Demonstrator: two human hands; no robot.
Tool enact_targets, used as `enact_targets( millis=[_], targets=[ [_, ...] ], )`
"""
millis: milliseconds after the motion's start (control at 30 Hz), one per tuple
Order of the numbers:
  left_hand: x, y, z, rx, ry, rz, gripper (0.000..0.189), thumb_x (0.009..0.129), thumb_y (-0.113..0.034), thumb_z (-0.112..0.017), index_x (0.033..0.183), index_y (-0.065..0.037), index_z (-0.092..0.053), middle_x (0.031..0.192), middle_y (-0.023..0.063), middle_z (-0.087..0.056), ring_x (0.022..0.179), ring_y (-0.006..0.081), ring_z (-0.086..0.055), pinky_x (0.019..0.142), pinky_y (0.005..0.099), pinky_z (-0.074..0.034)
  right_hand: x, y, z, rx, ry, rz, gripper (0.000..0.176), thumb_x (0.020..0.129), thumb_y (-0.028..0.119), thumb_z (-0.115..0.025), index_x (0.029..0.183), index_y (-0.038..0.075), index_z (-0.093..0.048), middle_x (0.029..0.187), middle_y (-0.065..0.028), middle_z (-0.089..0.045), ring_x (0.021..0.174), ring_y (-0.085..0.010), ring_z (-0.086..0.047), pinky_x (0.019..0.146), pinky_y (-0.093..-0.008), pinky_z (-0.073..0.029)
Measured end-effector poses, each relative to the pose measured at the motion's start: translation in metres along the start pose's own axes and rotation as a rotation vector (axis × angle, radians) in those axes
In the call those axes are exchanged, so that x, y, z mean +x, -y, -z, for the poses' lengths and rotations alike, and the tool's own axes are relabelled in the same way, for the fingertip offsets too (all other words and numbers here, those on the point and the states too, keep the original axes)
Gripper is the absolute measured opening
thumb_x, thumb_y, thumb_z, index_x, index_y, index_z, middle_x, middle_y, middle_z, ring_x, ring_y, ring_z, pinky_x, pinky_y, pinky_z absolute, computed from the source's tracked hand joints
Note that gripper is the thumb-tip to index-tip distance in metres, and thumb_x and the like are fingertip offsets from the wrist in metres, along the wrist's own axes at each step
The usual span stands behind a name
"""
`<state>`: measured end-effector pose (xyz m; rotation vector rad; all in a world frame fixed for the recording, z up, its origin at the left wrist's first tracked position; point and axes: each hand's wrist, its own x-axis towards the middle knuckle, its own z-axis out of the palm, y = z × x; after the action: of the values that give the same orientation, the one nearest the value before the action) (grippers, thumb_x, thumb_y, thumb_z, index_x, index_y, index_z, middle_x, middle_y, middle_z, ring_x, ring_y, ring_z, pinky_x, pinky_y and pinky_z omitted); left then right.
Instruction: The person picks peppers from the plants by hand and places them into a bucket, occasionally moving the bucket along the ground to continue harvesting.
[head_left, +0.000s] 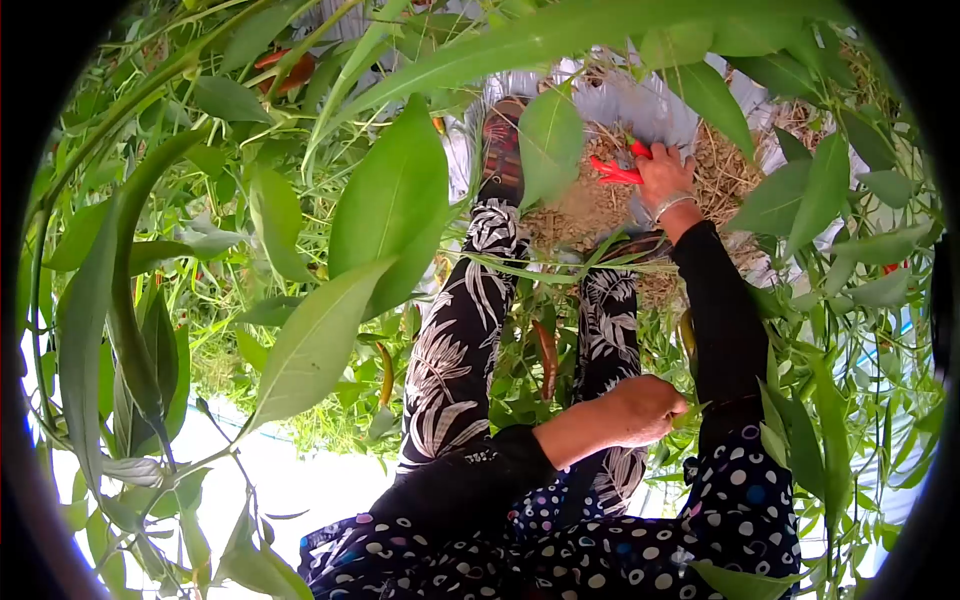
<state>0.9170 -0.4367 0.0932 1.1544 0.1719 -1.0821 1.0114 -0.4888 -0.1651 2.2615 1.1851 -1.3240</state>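
My right hand (665,180), with a band at the wrist, reaches out low over the dry straw. Its fingers are closed around bright red chili peppers (616,173), which stick out to the left. Nearer my body, my left hand (645,410) is closed in a fist in front of my patterned trouser leg. A bit of green shows at its fingertips, but what it holds, if anything, is hidden. Between my legs hangs a brownish-red pepper (546,360) among the leaves, and an orange-yellow pepper (386,374) hangs left of them.
Large green leaves (390,200) hang close to the camera and cover parts of the view. A long green pepper (128,290) is at the left. Dry straw (570,215) lies by my shoe (503,150), with whitish sheeting (650,110) beyond. Plants crowd both sides.
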Motion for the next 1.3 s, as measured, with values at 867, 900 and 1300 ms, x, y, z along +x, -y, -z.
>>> enact_targets(
  millis=[867, 900, 1300],
  targets=[
    [-0.177, -0.113, 0.017, 0.151, -0.543, -0.358, 0.036, 0.082, -0.023, -0.051, 0.114, -0.006, -0.052, 0.113, 0.0107, -0.055, 0.106, 0.0229, -0.051, 0.088, 0.029, -0.04, -0.244, 0.167, 0.497, 1.994, -0.401, 0.58, 0.056, 0.07, 0.024, -0.067, 0.115, 0.001, -0.043, 0.104, -0.0111, -0.053, 0.097, -0.0228, -0.051, 0.085, -0.0326, -0.039],
    [-0.175, -0.094, 0.017, -0.085, -0.538, -0.247, 0.033, 0.08, -0.017, -0.055, 0.109, -0.003, -0.054, 0.108, 0.0087, -0.058, 0.099, 0.021, -0.055, 0.085, 0.0304, -0.042, -0.235, 0.167, 0.509, 1.767, -0.604, 0.397, 0.059, 0.066, 0.023, -0.067, 0.114, -0.001, -0.041, 0.106, -0.0176, -0.052, 0.101, -0.0308, -0.05, 0.088, -0.0354, -0.038],
    [-0.194, -0.229, 0.041, -0.261, -0.499, -0.232, 0.028, 0.076, 0.0, -0.058, 0.104, -0.001, -0.053, 0.094, 0.0044, -0.058, 0.089, 0.0119, -0.054, 0.078, 0.0247, -0.044, -0.308, -0.122, 0.375, 0.557, -1.059, -0.581, 0.038, 0.065, 0.016, -0.062, 0.1, 0.004, -0.056, 0.103, -0.0189, -0.055, 0.095, -0.0345, -0.052, 0.084, -0.0394, -0.043]
  ],
)
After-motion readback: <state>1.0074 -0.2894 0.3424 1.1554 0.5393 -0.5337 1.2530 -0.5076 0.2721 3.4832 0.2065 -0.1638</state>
